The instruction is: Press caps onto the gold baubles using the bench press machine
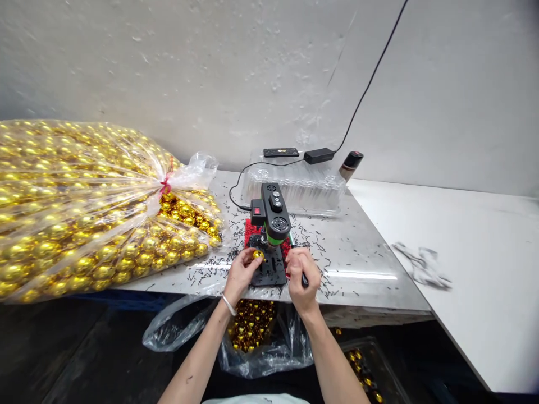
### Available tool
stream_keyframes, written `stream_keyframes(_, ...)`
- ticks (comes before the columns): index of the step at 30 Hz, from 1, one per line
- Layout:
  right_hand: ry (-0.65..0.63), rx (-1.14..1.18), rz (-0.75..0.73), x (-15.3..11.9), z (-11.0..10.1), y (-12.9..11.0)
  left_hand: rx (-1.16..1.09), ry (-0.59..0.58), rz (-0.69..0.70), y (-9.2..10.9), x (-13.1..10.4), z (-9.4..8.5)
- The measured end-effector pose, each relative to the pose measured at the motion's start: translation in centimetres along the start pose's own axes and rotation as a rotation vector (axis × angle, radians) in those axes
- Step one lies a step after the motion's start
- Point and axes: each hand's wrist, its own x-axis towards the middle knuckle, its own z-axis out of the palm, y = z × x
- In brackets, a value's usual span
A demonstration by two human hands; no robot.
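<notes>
My left hand (243, 270) pinches a shiny gold ball (258, 256) at the left side of a small black bench machine (275, 216), just below its head. My right hand (304, 272) is wrapped round the black grip of a lever (305, 280) on the machine's right side. Beneath the machine head lies its slotted black base plate (273, 270), with a red mat (251, 229) showing behind and beside it. Small dark shavings are scattered around the machine on the metal tabletop (349, 252).
A big clear bag of gold balls (84, 213) fills the left. Behind the machine are a clear plastic box (295, 191), a phone (281, 152), a power adapter (319, 155) and a bottle (351, 164). Gloves (423, 266) lie right; an open bag of balls (252, 325) hangs below.
</notes>
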Motion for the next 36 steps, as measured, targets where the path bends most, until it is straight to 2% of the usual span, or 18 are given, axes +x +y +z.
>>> stream_keyframes(6,0.010,0.018,-0.019,-0.2,0.0,0.2,0.482,0.052,0.244,-0.1,0.0,0.6)
stream_keyframes(9,0.006,0.018,-0.011,-0.2,0.0,0.2,0.586,0.035,0.383,0.0,-0.3,0.9)
stream_keyframes(12,0.002,0.014,-0.012,-0.3,-0.1,0.2,0.613,0.025,0.459,-0.4,-0.3,1.4)
stream_keyframes(18,-0.012,0.014,-0.034,-1.3,0.1,1.1,0.636,0.023,0.464,-1.3,-0.1,1.6)
stream_keyframes(23,-0.004,0.002,-0.123,-2.5,0.6,2.8,0.641,0.009,0.459,-1.3,-0.3,1.5)
stream_keyframes(32,0.067,-0.019,-0.170,-4.2,1.3,5.1,0.627,0.028,0.461,-1.7,-0.3,1.7)
stream_keyframes(36,-0.005,-0.067,-0.243,-4.5,1.3,5.8,0.623,0.026,0.466,-1.8,-0.3,1.7)
